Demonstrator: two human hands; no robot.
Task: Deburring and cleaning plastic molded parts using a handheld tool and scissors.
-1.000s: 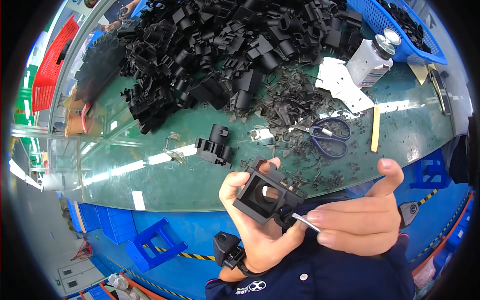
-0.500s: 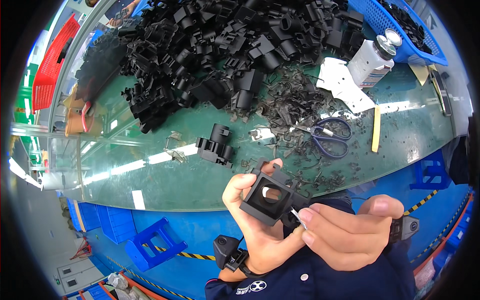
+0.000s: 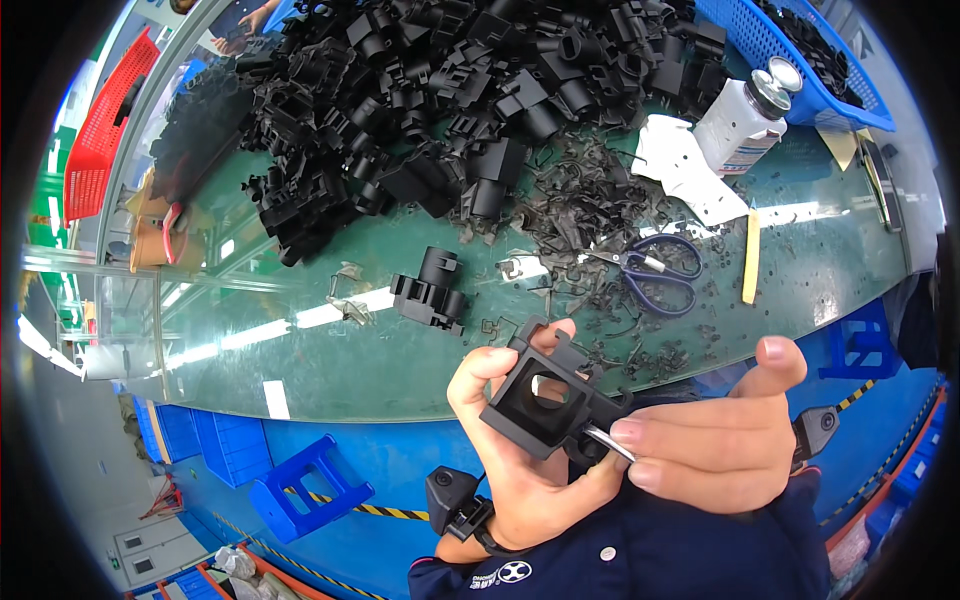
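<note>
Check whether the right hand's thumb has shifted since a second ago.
Yes. The right hand has drawn its thumb in leftward, away from the blue step stool at the table edge, toward the black plastic part in the left hand.

Black plastic part (image 3: 545,400): boxy moulded frame with a square opening through its middle, prongs along the upper edge, tilted toward the camera. Held off the table near the body, gripped from below and behind, thumb on its upper left corner. Thin metal blade (image 3: 605,441): silvery, pressed against the part's lower right edge.
</note>
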